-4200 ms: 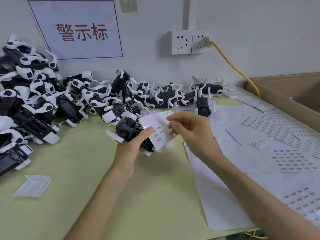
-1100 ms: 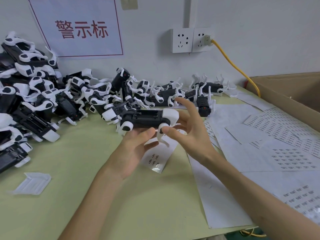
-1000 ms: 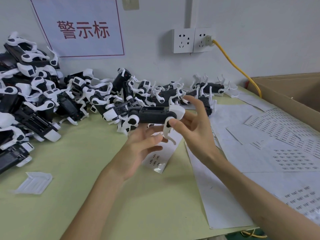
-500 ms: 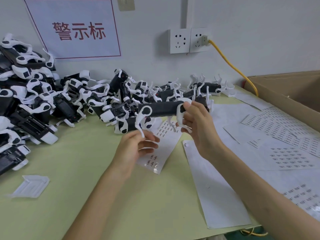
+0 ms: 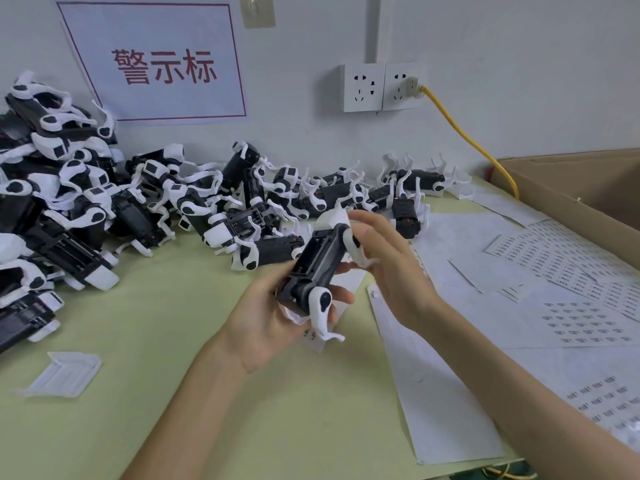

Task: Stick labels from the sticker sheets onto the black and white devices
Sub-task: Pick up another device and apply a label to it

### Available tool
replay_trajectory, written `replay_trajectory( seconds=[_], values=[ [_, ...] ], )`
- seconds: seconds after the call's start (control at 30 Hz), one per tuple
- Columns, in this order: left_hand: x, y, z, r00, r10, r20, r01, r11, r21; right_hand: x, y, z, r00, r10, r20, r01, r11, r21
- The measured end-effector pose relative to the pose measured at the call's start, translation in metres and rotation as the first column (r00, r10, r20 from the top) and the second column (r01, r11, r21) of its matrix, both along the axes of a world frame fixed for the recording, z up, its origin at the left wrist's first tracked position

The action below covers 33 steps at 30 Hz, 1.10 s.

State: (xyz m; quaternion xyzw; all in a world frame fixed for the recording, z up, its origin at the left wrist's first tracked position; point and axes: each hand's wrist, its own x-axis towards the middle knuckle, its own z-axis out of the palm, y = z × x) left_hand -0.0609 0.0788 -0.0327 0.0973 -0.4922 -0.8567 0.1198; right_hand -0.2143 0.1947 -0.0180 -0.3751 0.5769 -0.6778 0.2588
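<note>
Black and white, the device (image 5: 320, 261) tilts above the surface's (image 5: 173, 393) middle, left hand (image 5: 266, 323) gripping its lower end, right hand (image 5: 388, 265) touching its top with loose fingers; seemingly being oriented, it next needs a label from the sticker sheet (image 5: 312, 337) beneath.

Device pile (image 5: 145, 202) left; sticker sheets (image 5: 554, 271) right.
</note>
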Motion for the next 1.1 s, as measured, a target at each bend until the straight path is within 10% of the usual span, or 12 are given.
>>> replay_trajectory(
  seconds=[0.13,0.4,0.7,0.93,1.1],
  values=[
    [-0.006,-0.002,-0.003,0.977,0.215,-0.015,-0.215,0.974,-0.07,0.0,0.002,-0.003,0.937,-0.225,-0.267,0.228,0.974,-0.022],
    [-0.006,-0.001,-0.002,0.92,0.392,-0.012,-0.389,0.91,-0.141,0.019,-0.005,-0.019,0.904,0.03,-0.427,-0.018,0.999,0.032],
    [-0.002,-0.004,0.0,0.982,0.183,-0.038,-0.185,0.922,-0.339,0.001,-0.001,0.0,0.995,-0.04,0.087,0.056,0.981,-0.187],
    [-0.002,-0.011,-0.003,0.962,0.255,0.098,-0.252,0.967,-0.038,-0.004,0.002,0.002,0.964,0.155,0.215,-0.097,0.961,-0.26],
    [0.0,-0.007,0.002,0.986,-0.057,0.154,0.038,0.992,0.122,-0.003,0.006,0.004,0.935,0.338,0.103,-0.315,0.93,-0.191]
  ],
)
